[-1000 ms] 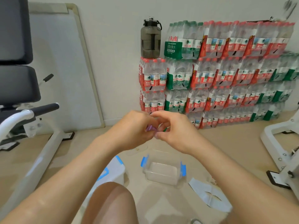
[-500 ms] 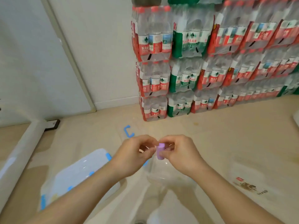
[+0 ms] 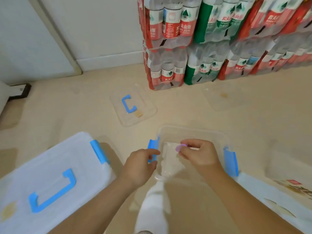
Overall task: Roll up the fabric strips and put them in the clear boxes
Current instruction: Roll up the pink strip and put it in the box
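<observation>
Beige floor (image 3: pixel 67 115), white wall (image 3: pixel 101 22), stacked water-bottle packs (image 3: pixel 219 39).

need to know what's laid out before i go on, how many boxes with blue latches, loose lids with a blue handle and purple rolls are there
boxes with blue latches: 2, the closed box and the open clear box
loose lid with a blue handle: 1
purple roll: 1, pinched by the right hand
total: 4

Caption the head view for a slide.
Right hand pinches a rolled purple strip over the open clear box; left hand hovers alongside.
</observation>
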